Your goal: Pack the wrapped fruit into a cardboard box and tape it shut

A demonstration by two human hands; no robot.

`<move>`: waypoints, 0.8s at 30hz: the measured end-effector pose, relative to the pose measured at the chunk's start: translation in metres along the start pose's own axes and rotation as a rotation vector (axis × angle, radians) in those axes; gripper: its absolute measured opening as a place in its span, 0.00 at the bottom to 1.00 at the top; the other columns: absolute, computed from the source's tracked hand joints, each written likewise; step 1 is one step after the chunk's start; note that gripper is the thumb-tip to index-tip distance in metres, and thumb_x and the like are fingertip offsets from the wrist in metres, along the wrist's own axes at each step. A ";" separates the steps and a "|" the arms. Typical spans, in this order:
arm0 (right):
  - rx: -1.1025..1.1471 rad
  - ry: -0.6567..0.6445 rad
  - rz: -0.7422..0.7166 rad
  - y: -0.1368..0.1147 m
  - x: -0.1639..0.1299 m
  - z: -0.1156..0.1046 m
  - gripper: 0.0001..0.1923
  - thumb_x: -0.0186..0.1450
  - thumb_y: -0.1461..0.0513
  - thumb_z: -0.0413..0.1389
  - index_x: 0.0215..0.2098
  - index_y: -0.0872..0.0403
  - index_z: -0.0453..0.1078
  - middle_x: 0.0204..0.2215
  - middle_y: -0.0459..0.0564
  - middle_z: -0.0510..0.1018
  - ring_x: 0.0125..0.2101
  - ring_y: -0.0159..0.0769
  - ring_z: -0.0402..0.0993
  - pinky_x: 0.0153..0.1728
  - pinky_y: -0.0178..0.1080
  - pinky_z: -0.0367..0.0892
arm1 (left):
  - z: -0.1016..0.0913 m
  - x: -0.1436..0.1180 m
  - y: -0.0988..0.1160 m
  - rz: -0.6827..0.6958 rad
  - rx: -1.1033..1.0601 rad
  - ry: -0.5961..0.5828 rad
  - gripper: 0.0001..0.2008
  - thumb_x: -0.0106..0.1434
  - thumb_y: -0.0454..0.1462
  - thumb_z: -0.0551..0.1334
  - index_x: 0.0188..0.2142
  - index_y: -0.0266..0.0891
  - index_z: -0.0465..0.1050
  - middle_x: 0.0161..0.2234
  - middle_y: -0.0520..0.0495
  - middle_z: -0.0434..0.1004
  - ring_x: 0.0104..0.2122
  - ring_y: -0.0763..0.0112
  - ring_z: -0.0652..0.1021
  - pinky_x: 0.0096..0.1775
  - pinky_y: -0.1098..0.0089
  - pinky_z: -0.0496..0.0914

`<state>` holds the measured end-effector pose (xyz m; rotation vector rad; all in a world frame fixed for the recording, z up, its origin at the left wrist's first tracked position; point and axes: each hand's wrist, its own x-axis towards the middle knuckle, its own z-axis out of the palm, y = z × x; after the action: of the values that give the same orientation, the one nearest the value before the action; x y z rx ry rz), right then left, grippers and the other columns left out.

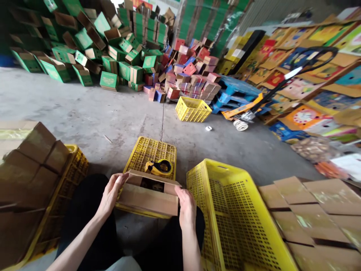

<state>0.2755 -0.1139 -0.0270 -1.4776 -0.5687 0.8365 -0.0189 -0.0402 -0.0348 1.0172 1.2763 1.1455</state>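
Note:
Between my hands is a small brown cardboard box (146, 199), its top flaps partly raised and a dark gap showing inside. My left hand (111, 192) grips the box's left end near the flap corner. At the right end, my right hand (186, 206) holds the side, with fingers along the flap edge. The box rests on an upturned yellow crate (152, 146) in front of my knees. Just behind the box, a yellow and black tape dispenser (159, 166) lies on the crate. What the box contains is too dark to make out.
A yellow crate (251, 177) stands at my right, beside stacked brown boxes (318, 210). More brown boxes (34, 165) fill a crate at my left. Farther off are another yellow crate (193, 110), a pallet jack (254, 107), blue pallets (237, 88) and heaped green boxes (108, 79).

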 end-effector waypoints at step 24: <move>-1.421 -0.124 -0.491 -0.006 0.015 0.041 0.31 0.77 0.53 0.45 0.77 0.47 0.52 0.55 0.62 0.73 0.45 0.51 0.77 0.40 0.44 0.76 | 0.047 0.071 -0.015 0.727 1.036 -0.294 0.29 0.78 0.43 0.49 0.74 0.38 0.58 0.76 0.42 0.49 0.75 0.50 0.52 0.72 0.48 0.52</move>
<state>0.2531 -0.0763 -0.0219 -2.3452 -1.7502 0.0079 0.0257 0.0301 -0.0586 2.4643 1.2785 0.7247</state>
